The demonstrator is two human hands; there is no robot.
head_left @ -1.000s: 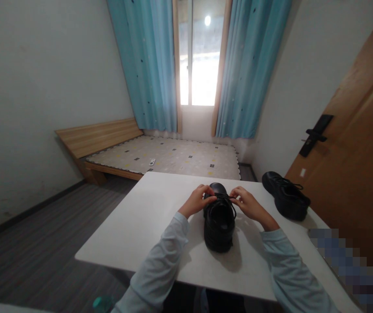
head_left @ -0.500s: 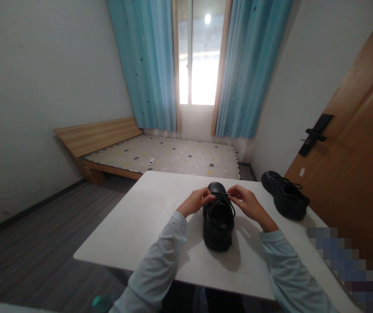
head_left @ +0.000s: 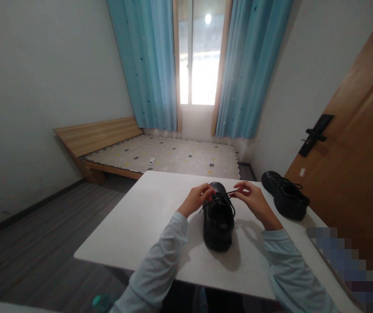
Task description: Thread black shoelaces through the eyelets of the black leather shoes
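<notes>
Left hand [head_left: 196,201] pinched on lace end at left side of black shoe [head_left: 218,219]; right hand [head_left: 253,201] pinched on other lace end [head_left: 232,192], drawn taut across tongue. Both held low over eyelets, likely for even tension. Shoe upright mid-table, toe toward far edge, heel toward near edge. Bare white table [head_left: 140,226] wide to left, narrower strip to right. Second black shoe [head_left: 285,200] near right edge, well apart. Door [head_left: 352,174] close beyond right edge; bed [head_left: 160,156] past far edge.
</notes>
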